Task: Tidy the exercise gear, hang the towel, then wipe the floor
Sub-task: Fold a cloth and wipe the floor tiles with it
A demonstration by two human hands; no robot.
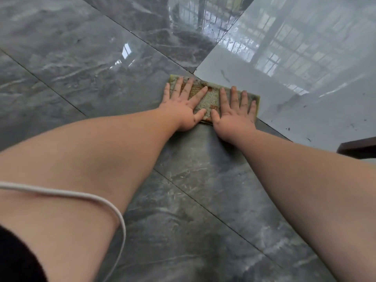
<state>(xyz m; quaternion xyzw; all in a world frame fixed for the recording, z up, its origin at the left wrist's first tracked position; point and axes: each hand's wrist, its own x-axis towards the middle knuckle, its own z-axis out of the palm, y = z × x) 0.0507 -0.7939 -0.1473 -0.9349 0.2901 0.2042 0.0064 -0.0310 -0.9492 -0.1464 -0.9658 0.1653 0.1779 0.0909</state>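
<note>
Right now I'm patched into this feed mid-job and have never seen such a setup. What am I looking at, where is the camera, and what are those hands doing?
There is no machine here: these are a person's two bare arms, seen from one wide-angle camera worn on the head, looking forward and down. The left hand and the right hand both lie flat, fingers straight and spread, pressing a folded greenish cloth with rusty stains onto the floor. Nothing is gripped; the palms just push down. The cloth sits where the glossy dark marbled tiles meet a pale tile, which carries dark specks. A white cable crosses the left arm, and a dark wooden piece shows at the right edge.
</note>
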